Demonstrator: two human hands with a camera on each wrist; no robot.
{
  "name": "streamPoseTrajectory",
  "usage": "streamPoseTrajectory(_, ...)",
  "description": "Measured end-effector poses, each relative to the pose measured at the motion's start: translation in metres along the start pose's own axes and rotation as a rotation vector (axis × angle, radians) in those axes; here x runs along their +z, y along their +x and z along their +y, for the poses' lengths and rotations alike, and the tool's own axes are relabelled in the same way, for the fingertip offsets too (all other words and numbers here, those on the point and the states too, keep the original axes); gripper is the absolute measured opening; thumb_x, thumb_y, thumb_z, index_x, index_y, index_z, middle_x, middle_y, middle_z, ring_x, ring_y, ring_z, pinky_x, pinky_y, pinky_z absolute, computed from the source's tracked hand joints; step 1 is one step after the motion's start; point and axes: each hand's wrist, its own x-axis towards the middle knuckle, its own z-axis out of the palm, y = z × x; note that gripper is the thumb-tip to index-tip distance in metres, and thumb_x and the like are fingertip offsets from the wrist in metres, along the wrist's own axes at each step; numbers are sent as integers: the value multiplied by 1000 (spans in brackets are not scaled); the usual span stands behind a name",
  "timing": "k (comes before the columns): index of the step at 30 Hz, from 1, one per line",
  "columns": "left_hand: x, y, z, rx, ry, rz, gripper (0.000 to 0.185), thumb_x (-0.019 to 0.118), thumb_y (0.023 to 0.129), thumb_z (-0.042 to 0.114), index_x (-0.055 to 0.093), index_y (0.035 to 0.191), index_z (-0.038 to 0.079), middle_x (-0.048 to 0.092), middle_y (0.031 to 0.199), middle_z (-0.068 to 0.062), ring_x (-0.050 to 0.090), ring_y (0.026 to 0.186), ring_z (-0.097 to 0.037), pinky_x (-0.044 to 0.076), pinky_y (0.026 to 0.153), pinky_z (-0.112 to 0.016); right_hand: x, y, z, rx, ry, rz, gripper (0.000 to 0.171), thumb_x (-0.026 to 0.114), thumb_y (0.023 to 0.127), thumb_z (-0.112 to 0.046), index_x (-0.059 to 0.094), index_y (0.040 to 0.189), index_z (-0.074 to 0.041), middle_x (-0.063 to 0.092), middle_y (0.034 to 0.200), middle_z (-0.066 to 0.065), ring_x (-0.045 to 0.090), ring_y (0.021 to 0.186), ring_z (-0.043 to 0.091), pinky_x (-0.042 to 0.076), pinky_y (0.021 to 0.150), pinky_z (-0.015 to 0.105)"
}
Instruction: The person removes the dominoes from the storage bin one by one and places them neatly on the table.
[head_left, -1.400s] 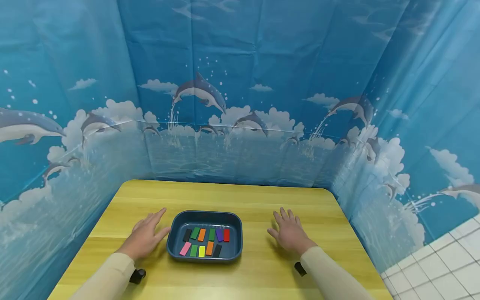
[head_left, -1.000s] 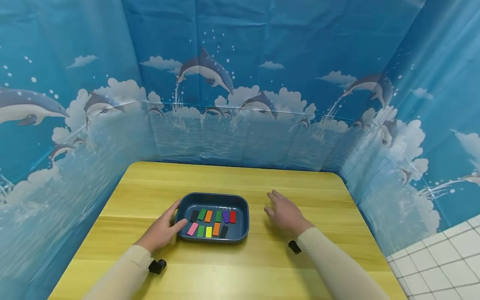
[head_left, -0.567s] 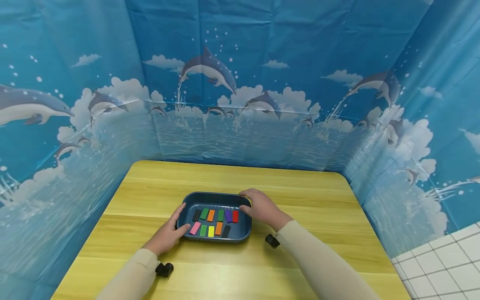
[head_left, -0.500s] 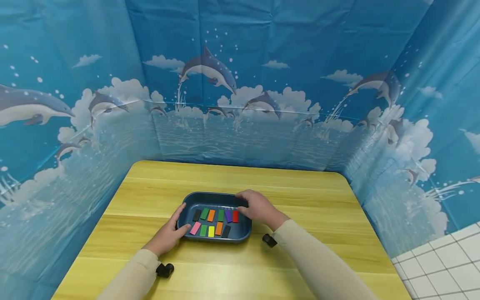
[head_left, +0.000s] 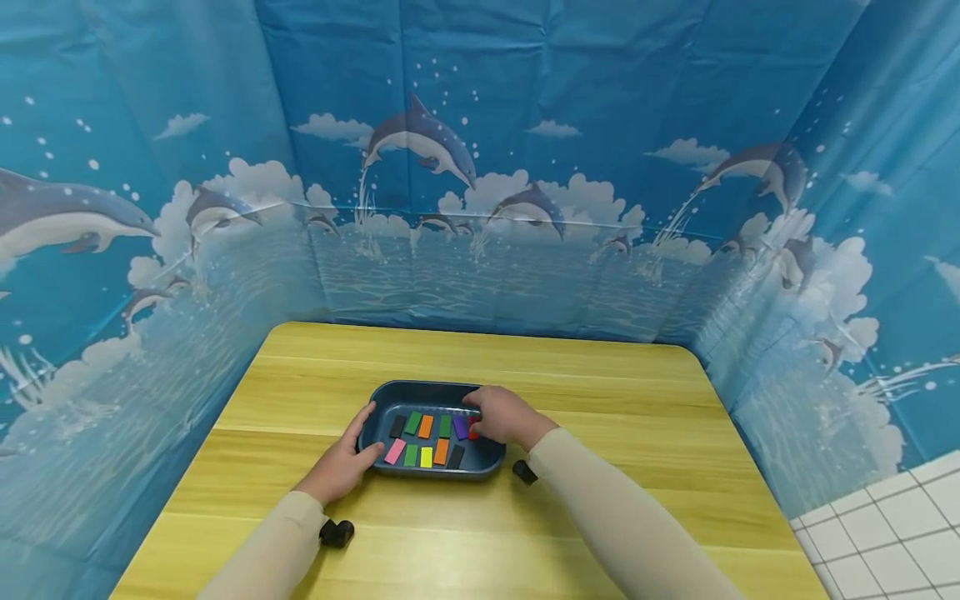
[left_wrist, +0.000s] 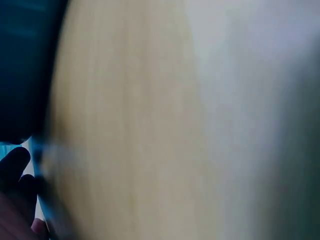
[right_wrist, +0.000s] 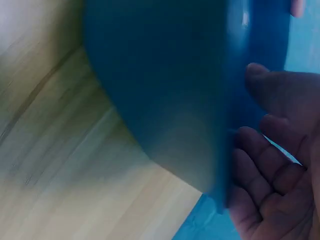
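A dark blue rectangular tray (head_left: 431,472) with rounded corners holds several small flat blocks in two rows, among them a pink block (head_left: 394,452), a yellow block (head_left: 426,457) and a purple block (head_left: 460,427). My left hand (head_left: 339,465) grips the tray's left end, thumb over the rim and fingers along the outer side. Reaching over the right end, my right hand (head_left: 508,417) has its thumb and forefinger spread beside the red block (head_left: 472,435), which they partly cover. In the right wrist view, the other fingers (right_wrist: 255,170) curl at the tray's outer wall.
The tray sits on a yellow wood-grain table (head_left: 427,550). Blue dolphin-print curtains (head_left: 480,275) stand along the table's back and sides. White tiles (head_left: 892,533) show at the lower right. Each wrist wears a small black camera (head_left: 337,533).
My left hand has come in from the left and taken hold of the tray's end. My right hand has moved left from the table, over the tray's right rim to the red block.
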Motion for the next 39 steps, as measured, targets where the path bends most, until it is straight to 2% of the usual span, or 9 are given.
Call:
streamPoseTrajectory(5,3,2,-1,-4,-3,10,77,56,107,45,9,168,45,19,175,-20,27,157,-52,26,121,-75,13,4,5,-69,-213,45,46,82,93,-32,72,133,-12,73,128,5,62,118,24,44,116,47)
streamPoseTrajectory(8,6,3,-4,-5,-22,8,77,56,107,45,8,168,45,16,176,-18,24,158,-52,23,122,-75,20,5,9,-80,-289,72,46,83,91,-38,75,130,-15,75,124,1,59,114,22,39,107,48)
streamPoseTrajectory(12,8,5,-7,-6,-52,12,78,56,107,43,8,168,45,14,177,-17,20,159,-51,20,124,-74,26,6,11,-72,-297,79,49,83,90,-39,74,133,-17,75,125,-1,56,112,20,36,95,42)
streamPoseTrajectory(18,10,8,-11,2,-67,14,78,57,107,41,9,168,43,15,177,-18,20,159,-50,19,124,-74,31,6,9,-63,-289,89,42,82,91,-27,74,131,-18,78,122,-4,54,104,18,31,85,39)
streamPoseTrajectory(23,11,8,-11,3,-75,16,78,57,107,40,9,168,43,15,177,-18,20,159,-50,19,124,-74,33,7,7,-56,-332,107,34,80,92,-24,77,126,-21,79,114,-6,50,96,17,30,82,39)
streamPoseTrajectory(27,11,9,-11,2,-76,22,78,57,107,40,9,168,43,15,176,-18,21,159,-50,19,124,-74,34,8,8,-73,-353,131,32,80,92,-25,78,123,-22,79,113,-6,51,95,17,33,87,42)
streamPoseTrajectory(31,11,9,-11,1,-79,23,78,57,107,39,9,168,43,15,177,-18,19,160,-50,18,125,-74,36,10,13,-84,-252,139,40,81,91,-28,75,130,-20,77,125,-5,57,107,19,36,101,50)
streamPoseTrajectory(35,11,9,-11,2,-79,21,78,57,107,40,9,168,43,14,177,-18,19,160,-50,18,124,-74,35,11,19,-91,-81,143,49,79,91,-24,69,137,-15,70,136,0,59,124,21,29,115,59)
streamPoseTrajectory(39,9,8,-10,1,-65,17,78,56,107,41,7,168,44,14,177,-18,19,160,-50,19,124,-74,34,11,23,-93,105,155,49,77,91,-17,65,139,-12,64,138,5,56,128,25,26,119,59)
